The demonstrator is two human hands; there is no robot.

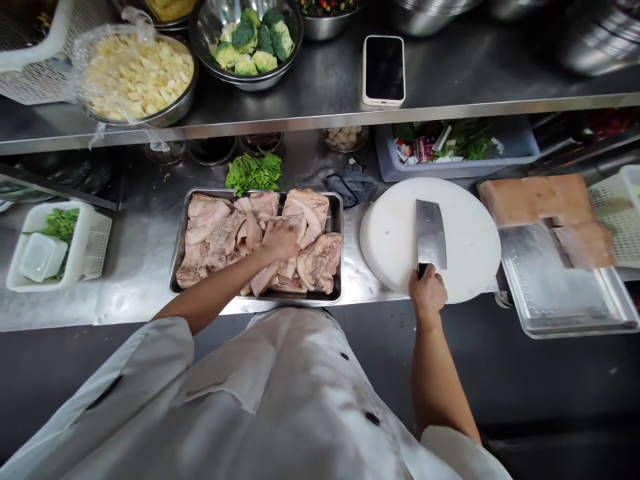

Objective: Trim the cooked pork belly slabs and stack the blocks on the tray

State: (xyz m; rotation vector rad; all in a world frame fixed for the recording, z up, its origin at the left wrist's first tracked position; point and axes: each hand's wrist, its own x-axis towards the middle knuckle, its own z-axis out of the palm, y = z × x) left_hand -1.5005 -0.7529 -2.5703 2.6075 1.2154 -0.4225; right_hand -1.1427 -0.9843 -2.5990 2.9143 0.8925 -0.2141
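My right hand (428, 291) is closed around the dark handle of a cleaver (432, 233). Its broad blade lies over the round white cutting board (395, 200), pointing away from me. My left hand (281, 240) is down among pieces of pale meat (210, 233), touching them near the middle of a metal tray (176, 267). Its fingers blend in with the meat, so I cannot make out whether they grip a piece. The tray holds several large slabs with skin and fat, and smaller cut strips around the hand.
Leafy greens (254, 173) and a dark cloth (353, 183) lie behind the tray. Skin-on meat blocks (540, 200) rest at the right by another metal tray (565, 293). A shelf edge (320, 124) runs above, bearing a phone (384, 70) and a broccoli bowl (200, 47). A white basket (83, 247) stands left.
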